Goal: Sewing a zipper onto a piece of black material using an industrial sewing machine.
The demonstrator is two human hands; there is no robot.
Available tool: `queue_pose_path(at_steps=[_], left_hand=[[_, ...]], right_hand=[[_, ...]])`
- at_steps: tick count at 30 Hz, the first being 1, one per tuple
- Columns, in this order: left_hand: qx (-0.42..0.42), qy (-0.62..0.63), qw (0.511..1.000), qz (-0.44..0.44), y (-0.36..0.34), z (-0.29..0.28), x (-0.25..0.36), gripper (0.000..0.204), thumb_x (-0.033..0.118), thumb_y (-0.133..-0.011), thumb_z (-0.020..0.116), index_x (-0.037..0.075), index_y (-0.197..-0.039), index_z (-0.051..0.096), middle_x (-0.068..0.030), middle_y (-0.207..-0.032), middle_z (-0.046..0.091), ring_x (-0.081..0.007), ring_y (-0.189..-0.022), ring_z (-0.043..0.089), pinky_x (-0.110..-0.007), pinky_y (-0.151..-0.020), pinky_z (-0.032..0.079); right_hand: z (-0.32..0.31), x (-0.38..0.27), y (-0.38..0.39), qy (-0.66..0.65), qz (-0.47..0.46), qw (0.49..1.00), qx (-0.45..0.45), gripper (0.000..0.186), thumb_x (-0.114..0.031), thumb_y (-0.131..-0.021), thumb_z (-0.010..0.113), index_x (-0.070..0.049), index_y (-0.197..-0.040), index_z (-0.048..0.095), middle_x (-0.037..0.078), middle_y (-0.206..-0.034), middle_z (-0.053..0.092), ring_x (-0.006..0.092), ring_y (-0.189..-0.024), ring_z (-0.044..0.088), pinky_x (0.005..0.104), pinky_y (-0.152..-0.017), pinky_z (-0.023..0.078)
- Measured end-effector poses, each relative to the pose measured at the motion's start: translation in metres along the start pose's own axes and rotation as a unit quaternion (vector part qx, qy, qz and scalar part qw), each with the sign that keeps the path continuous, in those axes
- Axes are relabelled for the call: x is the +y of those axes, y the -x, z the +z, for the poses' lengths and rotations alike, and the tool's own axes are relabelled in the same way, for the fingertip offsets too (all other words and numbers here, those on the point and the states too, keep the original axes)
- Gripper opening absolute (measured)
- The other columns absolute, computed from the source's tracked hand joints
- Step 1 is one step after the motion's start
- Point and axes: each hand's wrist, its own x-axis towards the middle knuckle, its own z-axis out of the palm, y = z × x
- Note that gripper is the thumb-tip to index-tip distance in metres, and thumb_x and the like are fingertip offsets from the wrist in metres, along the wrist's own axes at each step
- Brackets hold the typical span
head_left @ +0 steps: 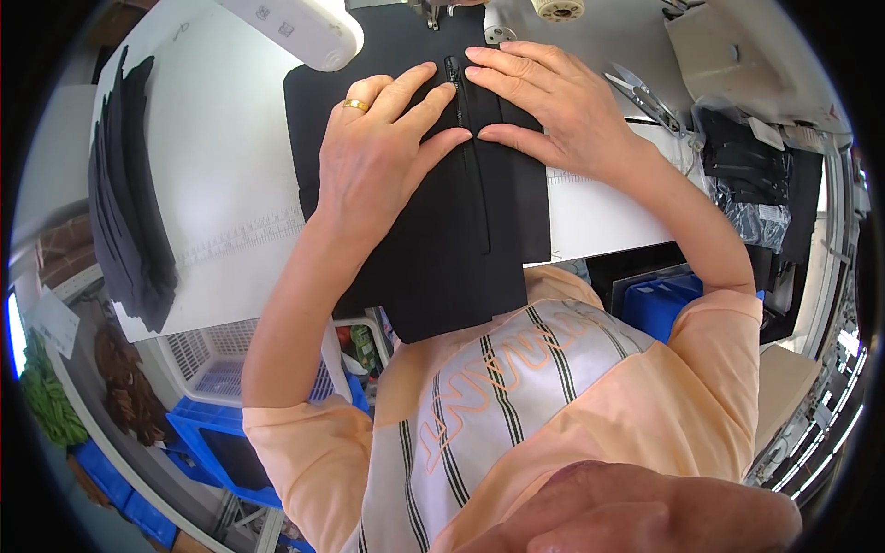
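Observation:
A black fabric piece [419, 263] lies across the white sewing table and hangs over its front edge. Down its middle runs a black zipper [458, 106], its upper end between my hands. My left hand [380, 129] rests on the cloth left of the zipper, fingers stretched out, the index tip and thumb at the zipper's edge. On the other side my right hand [558, 111] lies flat, fingers extended, thumb pointing toward the left thumb. Just beyond the fingertips, the sewing machine's presser foot [433, 17] stands over the far part of the fabric.
A stack of black fabric strips [129, 198] hangs over the table's left side. Scissors [645, 97] lie to the right, near plastic-wrapped black pieces [747, 166]. A white basket [212, 355] and blue crate [217, 442] stand below. The machine's white arm [309, 32] juts in at the top.

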Motion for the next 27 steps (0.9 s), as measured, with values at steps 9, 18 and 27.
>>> queue_pose_path(at_steps=[9,18,27], left_hand=[[0.013,-0.018,1.0,0.015,-0.004,0.001,-0.002,0.037,0.03,-0.079,0.077,0.01,-0.11,0.073,-0.0025,-0.123,0.067,-0.0236,-0.101,0.059,-0.035,-0.085,0.047],[0.039,-0.008,0.999,0.03,-0.021,0.01,-0.015,0.037,0.029,-0.077,0.079,0.009,-0.108,0.073,-0.0042,-0.118,0.069,-0.0239,-0.096,0.061,-0.035,-0.082,0.049],[0.044,0.006,0.999,0.01,-0.026,0.012,-0.013,0.039,0.029,-0.075,0.08,0.008,-0.108,0.073,-0.0036,-0.119,0.069,-0.0237,-0.095,0.061,-0.034,-0.085,0.051]], right_hand=[[0.001,-0.007,0.004,0.056,0.028,0.998,-0.029,0.05,-0.042,-0.086,0.068,-0.01,-0.124,0.062,0.001,-0.135,0.058,0.0253,-0.121,0.052,0.0383,-0.102,0.043],[0.004,0.012,-0.007,0.066,0.012,0.997,-0.024,0.051,-0.041,-0.087,0.067,-0.008,-0.126,0.061,0.003,-0.134,0.059,0.0262,-0.119,0.054,0.0398,-0.102,0.044],[0.005,0.019,-0.01,0.043,0.019,0.999,-0.023,0.051,-0.04,-0.086,0.068,-0.007,-0.125,0.062,0.005,-0.128,0.062,0.0265,-0.119,0.054,0.0394,-0.101,0.044]])
